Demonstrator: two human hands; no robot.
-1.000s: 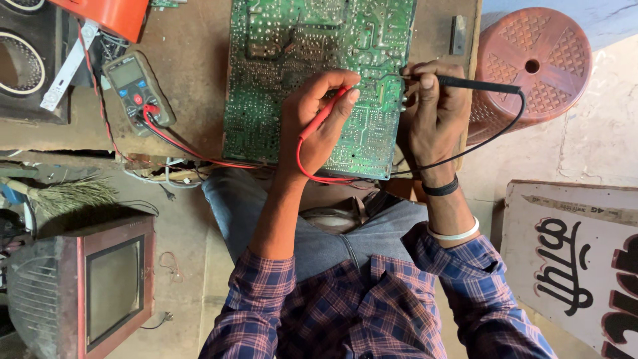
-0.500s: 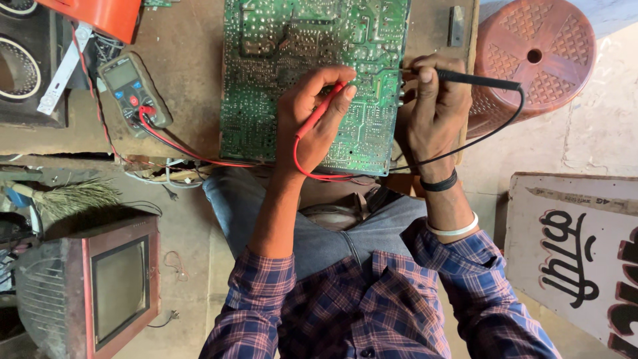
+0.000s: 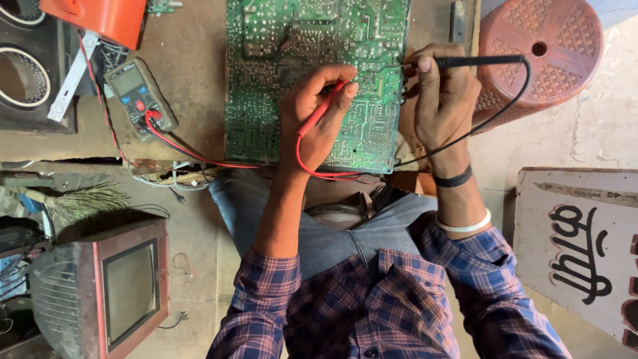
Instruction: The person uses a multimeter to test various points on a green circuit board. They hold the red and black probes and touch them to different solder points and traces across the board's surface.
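A large green circuit board [image 3: 279,66] lies on the brown workbench [image 3: 193,80] in front of me. My left hand [image 3: 316,116] rests on the board and grips a red test probe [image 3: 323,110], its tip against the solder side. My right hand [image 3: 442,100] sits at the board's right edge and holds a black test probe [image 3: 478,61] pointing left onto the board. Red and black leads [image 3: 193,154] run from the probes to a grey handheld multimeter [image 3: 138,98] lying on the bench to the left.
A reddish plastic stool [image 3: 541,56] stands right of the bench. An old small television [image 3: 109,289] sits on the floor at lower left, with a small broom [image 3: 83,201] above it. A painted sign board [image 3: 585,246] leans at right. An orange object [image 3: 100,18] and speaker cones [image 3: 23,73] lie upper left.
Both hands stay on the board with their probes. The left hand's red probe has shifted slightly on the solder side; the view has drifted a little.
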